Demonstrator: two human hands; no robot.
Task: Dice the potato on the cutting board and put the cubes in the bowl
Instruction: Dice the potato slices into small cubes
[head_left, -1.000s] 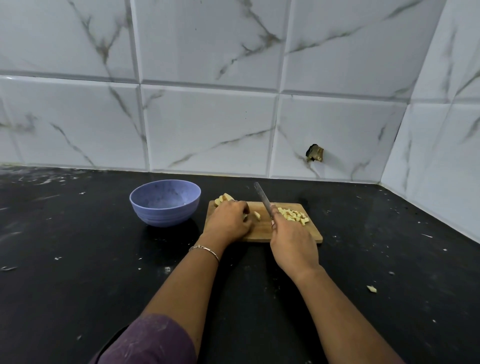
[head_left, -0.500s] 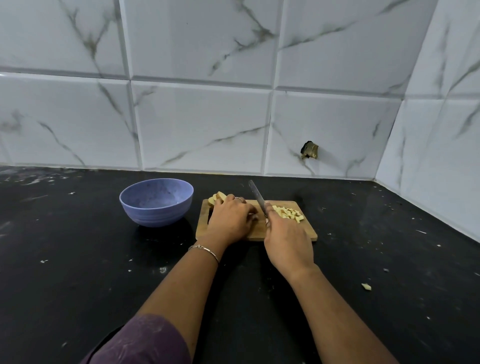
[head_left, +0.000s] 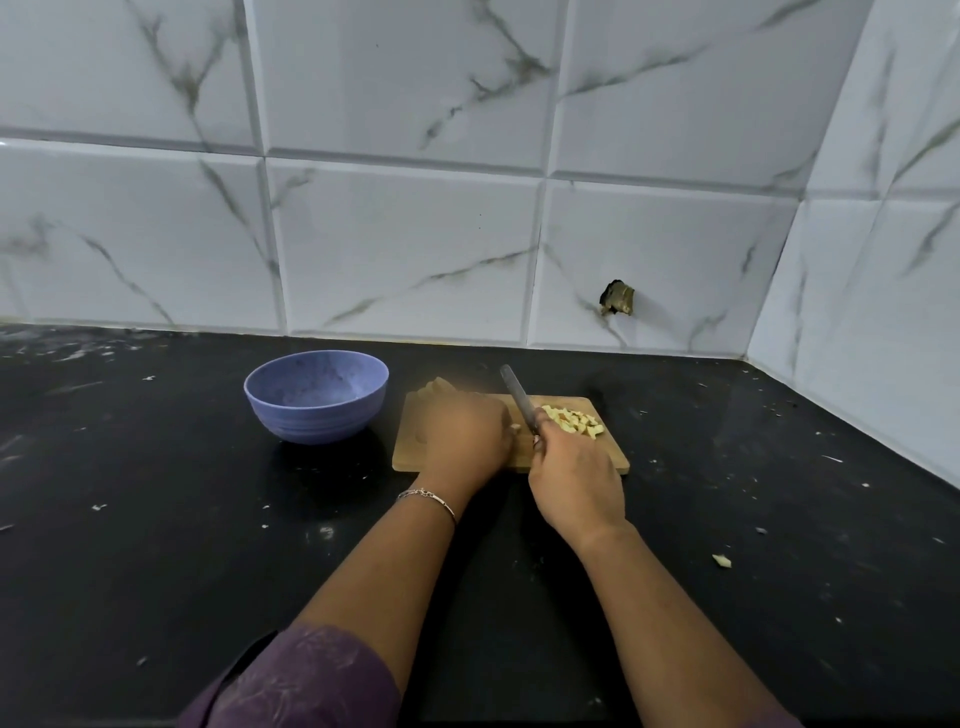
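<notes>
White marble-veined tiles back a black stone counter (head_left: 156, 519) flecked with pale crumbs. One tile has a ragged broken hole (head_left: 617, 299) at about one o'clock from the work. On the counter lies a small rectangular wooden cutting board (head_left: 615, 462). Near it at nine o'clock, not touching, stands a round lavender-blue speckled bowl (head_left: 317, 400).

A heap of small pale-yellow potato cubes (head_left: 574, 421) sits at the board's two o'clock corner. A few larger uncut potato pieces (head_left: 435, 387) peep out at eleven o'clock, beyond the left hand (head_left: 465, 439). That hand lies knuckles-up over the middle of the board, blurred. Its fingers bend down out of my sight, and I cannot tell what they have under them, though a pale scrap shows at its edge beside the blade. The right hand (head_left: 576, 478) has its fingers wrapped round the handle of a slim steel knife (head_left: 517, 397), whose blade slants toward eleven o'clock between the left hand and the cubes.

By my reckoning the dicing is well along but unfinished, with those larger pieces yet to be cut. The part of the bowl's inside I can see holds no cubes, so the whole transfer remains. One stray potato bit (head_left: 722, 561) lies on the counter at four o'clock, well apart from the board.

I can read no brand, label or writing anywhere.
</notes>
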